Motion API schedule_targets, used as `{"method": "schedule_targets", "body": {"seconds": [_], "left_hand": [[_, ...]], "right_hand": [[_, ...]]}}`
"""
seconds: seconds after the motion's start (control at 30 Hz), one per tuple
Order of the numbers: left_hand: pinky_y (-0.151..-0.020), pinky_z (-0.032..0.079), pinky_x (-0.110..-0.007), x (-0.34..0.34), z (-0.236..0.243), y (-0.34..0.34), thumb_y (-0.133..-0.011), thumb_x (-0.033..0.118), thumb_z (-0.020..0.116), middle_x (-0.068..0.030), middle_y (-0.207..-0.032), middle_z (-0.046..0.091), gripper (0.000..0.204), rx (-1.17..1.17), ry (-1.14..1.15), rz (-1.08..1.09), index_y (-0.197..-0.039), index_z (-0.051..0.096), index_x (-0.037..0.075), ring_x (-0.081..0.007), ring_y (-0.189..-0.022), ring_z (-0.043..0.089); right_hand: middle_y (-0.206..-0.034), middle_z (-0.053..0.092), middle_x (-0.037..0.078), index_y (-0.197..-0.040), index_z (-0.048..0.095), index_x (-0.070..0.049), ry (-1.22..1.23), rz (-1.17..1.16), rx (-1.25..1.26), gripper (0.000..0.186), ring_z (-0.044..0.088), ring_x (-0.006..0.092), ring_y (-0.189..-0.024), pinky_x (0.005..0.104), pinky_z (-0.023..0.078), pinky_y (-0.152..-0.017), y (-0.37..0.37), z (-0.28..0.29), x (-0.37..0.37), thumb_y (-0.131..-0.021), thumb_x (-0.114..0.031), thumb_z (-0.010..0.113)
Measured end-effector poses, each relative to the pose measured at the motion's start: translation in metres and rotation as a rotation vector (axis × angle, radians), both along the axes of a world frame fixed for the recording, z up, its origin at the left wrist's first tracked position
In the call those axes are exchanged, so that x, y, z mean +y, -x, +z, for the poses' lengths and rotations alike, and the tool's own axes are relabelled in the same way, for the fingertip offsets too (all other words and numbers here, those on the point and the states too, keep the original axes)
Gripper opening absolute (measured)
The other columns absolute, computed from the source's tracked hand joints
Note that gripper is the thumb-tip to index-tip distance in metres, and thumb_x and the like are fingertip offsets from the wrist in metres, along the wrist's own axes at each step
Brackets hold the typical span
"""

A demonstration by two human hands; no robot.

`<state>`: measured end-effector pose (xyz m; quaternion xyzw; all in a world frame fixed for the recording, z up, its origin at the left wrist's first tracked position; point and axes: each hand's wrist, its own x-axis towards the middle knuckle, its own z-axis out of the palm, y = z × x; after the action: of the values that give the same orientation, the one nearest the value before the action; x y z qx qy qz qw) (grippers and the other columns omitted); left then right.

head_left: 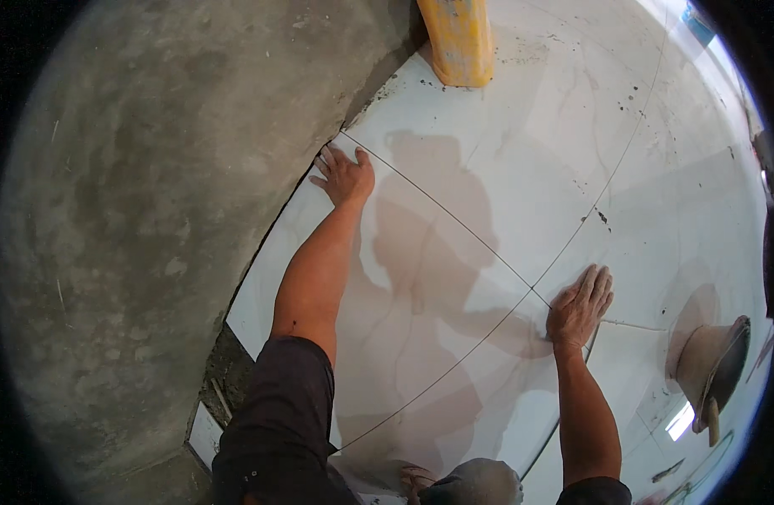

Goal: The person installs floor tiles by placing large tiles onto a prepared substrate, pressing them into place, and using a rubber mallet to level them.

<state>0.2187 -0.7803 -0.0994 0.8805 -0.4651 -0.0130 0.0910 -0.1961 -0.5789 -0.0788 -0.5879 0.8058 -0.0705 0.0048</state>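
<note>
My left hand rests with spread fingers on a large white floor tile at its edge along the grey concrete wall, just below a joint between tiles. My right hand lies flat, fingers extended, across the tiles beside the point where thin joints cross. Neither hand holds anything. A shadow of my head and arms falls over the middle tiles, and specks of dirt dot the surface.
A worn yellow plastic container stands at the top by the wall. At the right sits a pale, dusty bucket with a wooden handle beside it. A gap of rough mortar shows at the lower left, and a blue object at the top right.
</note>
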Motion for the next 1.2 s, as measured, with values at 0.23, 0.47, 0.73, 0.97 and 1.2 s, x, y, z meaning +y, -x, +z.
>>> {"method": "schedule_targets", "body": {"seconds": [0.23,0.47,0.73,0.97,1.2], "left_hand": [[-0.114,0.009,-0.063,0.008,-0.003,0.004,-0.096,0.048,0.033,-0.0146,-0.159,0.014,0.075,0.012,-0.024,0.06,-0.15,0.019,-0.001,-0.0357,-0.147,0.01],[-0.114,0.006,-0.063,0.021,-0.002,0.014,-0.095,0.05,0.034,-0.0189,-0.158,0.013,0.078,0.023,-0.052,-0.086,-0.149,0.02,-0.004,-0.0378,-0.147,0.008],[-0.116,0.004,-0.058,0.054,0.001,0.106,-0.096,0.048,0.04,-0.0225,-0.157,0.015,0.077,0.02,0.044,-0.51,-0.148,0.02,-0.006,-0.0387,-0.146,0.009],[-0.116,0.009,-0.057,0.191,0.011,0.205,-0.093,0.046,0.045,-0.0213,-0.156,0.02,0.074,0.139,0.042,-0.96,-0.145,0.03,-0.005,-0.038,-0.145,0.014],[-0.116,0.012,-0.058,0.165,-0.002,0.158,-0.087,0.047,0.057,-0.0176,-0.153,0.03,0.074,0.157,0.214,-0.969,-0.144,0.035,0.004,-0.0329,-0.144,0.022]], "right_hand": [[-0.153,0.028,0.021,-0.144,0.035,-0.002,0.017,0.009,-0.003,0.052,0.022,0.0365,-0.144,0.0516,0.012,-0.118,0.001,-0.006,-0.001,-0.096,-0.023,0.032],[-0.152,0.028,0.021,-0.145,0.034,-0.001,0.003,0.015,0.025,0.053,0.022,0.0363,-0.143,0.0516,0.012,-0.117,0.0,-0.004,0.001,-0.097,-0.024,0.032],[-0.152,0.028,0.021,-0.145,0.033,-0.001,-0.007,0.0,0.039,0.053,0.021,0.0356,-0.144,0.051,0.013,-0.117,0.001,-0.003,0.003,-0.097,-0.023,0.034],[-0.151,0.031,0.022,-0.144,0.036,-0.001,0.073,0.061,0.016,0.054,0.024,0.0364,-0.143,0.0498,0.015,-0.117,-0.002,-0.011,0.003,-0.094,-0.022,0.039],[-0.15,0.031,0.022,-0.144,0.036,-0.002,0.081,0.041,0.011,0.053,0.024,0.0363,-0.142,0.0499,0.015,-0.117,0.004,-0.005,0.007,-0.096,-0.025,0.034]]}}
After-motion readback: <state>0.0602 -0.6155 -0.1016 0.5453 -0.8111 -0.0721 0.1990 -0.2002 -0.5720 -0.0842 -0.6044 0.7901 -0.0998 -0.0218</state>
